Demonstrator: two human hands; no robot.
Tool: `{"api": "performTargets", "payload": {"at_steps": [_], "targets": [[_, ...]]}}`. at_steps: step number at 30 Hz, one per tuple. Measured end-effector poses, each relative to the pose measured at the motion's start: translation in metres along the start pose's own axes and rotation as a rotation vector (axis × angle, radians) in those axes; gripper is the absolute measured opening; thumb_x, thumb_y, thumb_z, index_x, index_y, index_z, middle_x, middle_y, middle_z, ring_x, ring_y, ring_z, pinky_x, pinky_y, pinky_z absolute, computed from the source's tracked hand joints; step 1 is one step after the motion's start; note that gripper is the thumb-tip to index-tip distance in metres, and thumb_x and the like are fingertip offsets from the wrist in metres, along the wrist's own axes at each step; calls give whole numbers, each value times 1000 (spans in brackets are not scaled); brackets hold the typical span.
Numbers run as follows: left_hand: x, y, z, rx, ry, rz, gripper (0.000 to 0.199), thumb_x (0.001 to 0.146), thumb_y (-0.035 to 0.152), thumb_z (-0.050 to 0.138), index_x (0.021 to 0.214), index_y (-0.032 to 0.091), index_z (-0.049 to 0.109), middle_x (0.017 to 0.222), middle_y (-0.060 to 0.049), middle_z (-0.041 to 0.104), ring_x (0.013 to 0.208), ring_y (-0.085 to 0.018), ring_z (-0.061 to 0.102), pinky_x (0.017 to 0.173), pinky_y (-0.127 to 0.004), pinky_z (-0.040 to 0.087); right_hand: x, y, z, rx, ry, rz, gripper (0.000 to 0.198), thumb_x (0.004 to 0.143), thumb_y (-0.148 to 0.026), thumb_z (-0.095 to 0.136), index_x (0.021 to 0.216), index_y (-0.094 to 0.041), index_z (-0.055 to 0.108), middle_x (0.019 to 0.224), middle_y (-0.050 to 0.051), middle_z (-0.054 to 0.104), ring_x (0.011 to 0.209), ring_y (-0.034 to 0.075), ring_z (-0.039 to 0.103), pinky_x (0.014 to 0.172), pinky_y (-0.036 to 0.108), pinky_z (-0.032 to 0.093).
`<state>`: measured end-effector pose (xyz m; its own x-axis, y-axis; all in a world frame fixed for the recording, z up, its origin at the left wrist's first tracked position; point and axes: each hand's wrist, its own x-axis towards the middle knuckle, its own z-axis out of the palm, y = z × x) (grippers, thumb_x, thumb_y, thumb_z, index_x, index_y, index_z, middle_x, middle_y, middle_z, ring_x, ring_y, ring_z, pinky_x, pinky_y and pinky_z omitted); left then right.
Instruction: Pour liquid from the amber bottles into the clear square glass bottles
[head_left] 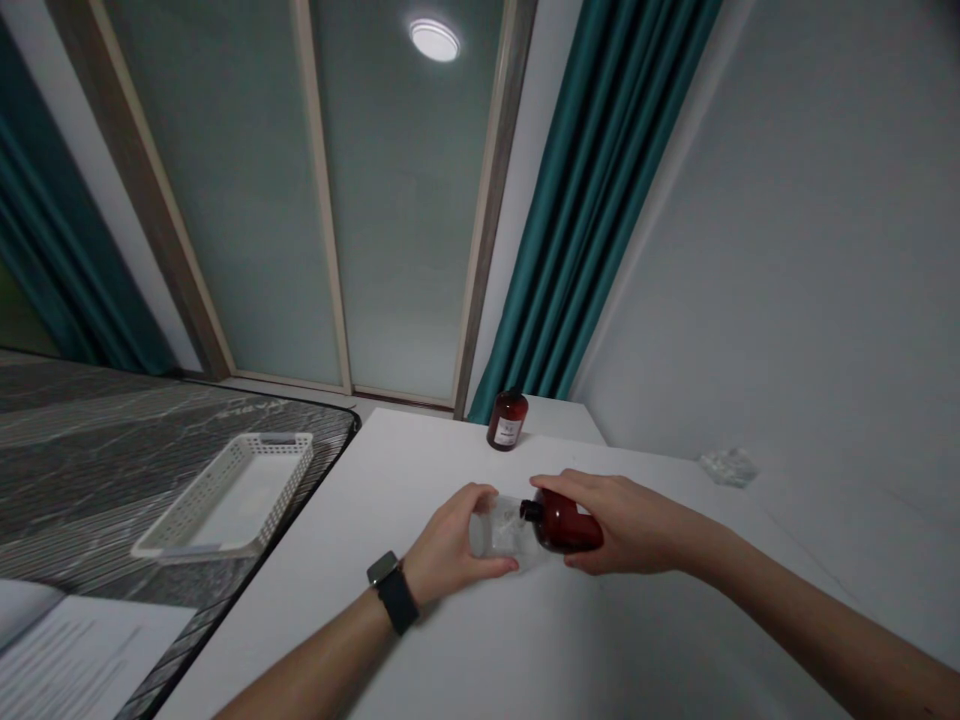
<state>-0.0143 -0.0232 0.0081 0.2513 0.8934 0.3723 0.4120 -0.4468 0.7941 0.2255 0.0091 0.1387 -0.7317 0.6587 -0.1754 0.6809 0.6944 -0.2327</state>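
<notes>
My left hand (457, 545) is closed around a clear, see-through cup (502, 528) above the white table. From the right, my right hand (611, 515) grips a dark red-brown bottle (559, 522), tilted onto its side. The bottle's black neck points left, at the mouth of the cup; whether anything flows out cannot be made out. A second red-brown bottle (508, 420) with a white label stands upright behind my hands, near the table's far edge. A dark watch (394, 590) is on my left wrist.
The white table (315, 590) meets a dark grey patterned surface on the left, where a white perforated basket (240, 490) sits. Printed pages (97, 650) lie at lower left. A crumpled clear item (727, 467) rests by the right wall. Teal curtains (600, 180) hang behind.
</notes>
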Motion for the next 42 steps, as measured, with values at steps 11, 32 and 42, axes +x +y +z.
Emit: {"api": "performTargets", "payload": {"at_steps": [11, 32, 42], "targets": [[0, 1, -1, -9, 6, -3, 64, 63, 25, 86, 116, 19, 51, 110, -5, 62, 101, -24, 61, 91, -38, 49, 0, -5, -2, -8, -3, 10, 78, 73, -33, 72, 144, -26, 41, 130, 8, 61, 113, 30, 61, 94, 40, 46], [0, 4, -1, -3, 13, -14, 63, 64, 24, 85, 117, 20, 51, 112, -6, 63, 102, -25, 61, 93, -40, 49, -2, -3, 0, -20, 7, 2, 78, 73, -33, 72, 145, -28, 40, 129, 9, 61, 111, 30, 61, 93, 38, 46], [1, 3, -1, -9, 11, -15, 62, 63, 24, 84, 116, 19, 53, 110, -6, 64, 100, -25, 62, 92, -40, 50, -1, 0, 2, -18, 20, -9, 79, 72, -32, 73, 144, -29, 40, 127, 8, 62, 110, 30, 62, 92, 38, 46]]}}
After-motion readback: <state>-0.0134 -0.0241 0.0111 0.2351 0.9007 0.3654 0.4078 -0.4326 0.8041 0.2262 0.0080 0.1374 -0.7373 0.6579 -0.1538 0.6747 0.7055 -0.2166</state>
